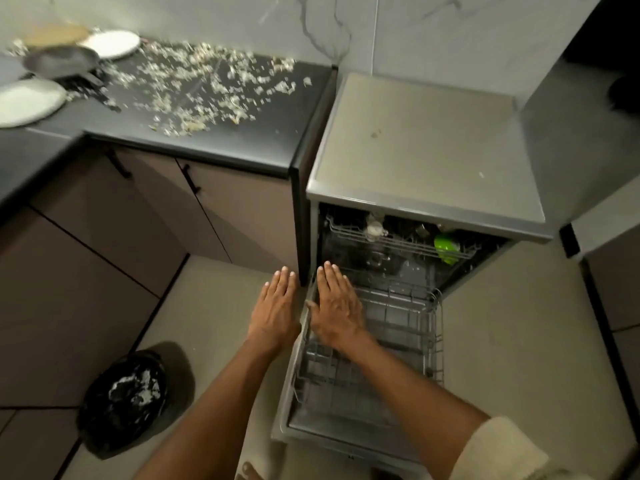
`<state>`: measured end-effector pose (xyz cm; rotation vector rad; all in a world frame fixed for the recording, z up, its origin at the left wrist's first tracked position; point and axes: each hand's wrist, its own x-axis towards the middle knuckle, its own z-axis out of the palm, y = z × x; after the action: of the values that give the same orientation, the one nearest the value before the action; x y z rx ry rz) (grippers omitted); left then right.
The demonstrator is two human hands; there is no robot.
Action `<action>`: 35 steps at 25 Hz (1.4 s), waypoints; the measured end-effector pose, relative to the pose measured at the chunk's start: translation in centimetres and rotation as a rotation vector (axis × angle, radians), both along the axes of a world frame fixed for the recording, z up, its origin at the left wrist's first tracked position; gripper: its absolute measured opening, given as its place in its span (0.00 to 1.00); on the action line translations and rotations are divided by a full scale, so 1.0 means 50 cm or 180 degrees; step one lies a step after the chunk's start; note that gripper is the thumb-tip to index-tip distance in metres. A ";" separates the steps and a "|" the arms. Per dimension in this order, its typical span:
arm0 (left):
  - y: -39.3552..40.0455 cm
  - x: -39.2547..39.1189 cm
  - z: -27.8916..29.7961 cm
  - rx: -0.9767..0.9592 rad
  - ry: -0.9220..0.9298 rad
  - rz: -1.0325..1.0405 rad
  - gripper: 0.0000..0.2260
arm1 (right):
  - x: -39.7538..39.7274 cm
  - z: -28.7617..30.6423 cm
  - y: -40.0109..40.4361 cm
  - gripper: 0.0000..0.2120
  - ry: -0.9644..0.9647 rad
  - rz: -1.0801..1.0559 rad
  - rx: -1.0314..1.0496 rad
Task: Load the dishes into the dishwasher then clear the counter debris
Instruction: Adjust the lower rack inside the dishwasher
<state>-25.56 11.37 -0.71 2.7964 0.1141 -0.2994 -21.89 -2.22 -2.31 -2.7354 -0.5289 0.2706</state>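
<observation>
In the head view, the dishwasher (426,188) is seen at about three o'clock with its door dropped flat and the lower rack (391,327) drawn out over it, apparently so that dishes can be set in from above. The left hand (277,306) and right hand (334,306) are held flat and side by side with fingers straight; nothing is gripped by either, and the right one is spread over the rack's near-left corner, though contact cannot be confirmed. The dishes are found on the table (242,147) at ten o'clock: a white plate (114,43), a dark pan (62,60) and a second plate (27,102), none loaded yet. Pale debris (201,88) is scattered across the table beside them. A green item (446,247) is lodged in the upper rack. A black-lined bin (128,396) stands on the floor at seven o'clock, well placed for the debris, while the open door narrows the standing room.
</observation>
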 end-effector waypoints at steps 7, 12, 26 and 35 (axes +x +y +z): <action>0.266 -0.055 0.178 -0.0064 -0.0553 0.0045 0.39 | -0.040 0.175 0.262 0.36 -0.0416 -0.0087 0.0307; 0.440 -0.078 0.268 -0.0040 -0.0801 0.0356 0.38 | -0.022 0.270 0.427 0.35 -0.0743 0.0323 0.0211; 0.820 0.193 0.302 0.0145 -0.0809 0.0700 0.41 | 0.267 0.314 0.816 0.36 -0.0881 0.0687 0.0487; 0.954 0.555 0.261 -0.0068 -0.0578 0.0633 0.41 | 0.618 0.280 0.960 0.35 -0.0505 0.0628 0.0250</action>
<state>2.20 59.08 12.36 2.7470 0.3406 0.0010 9.03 45.80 11.70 -2.6442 -0.8366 0.0780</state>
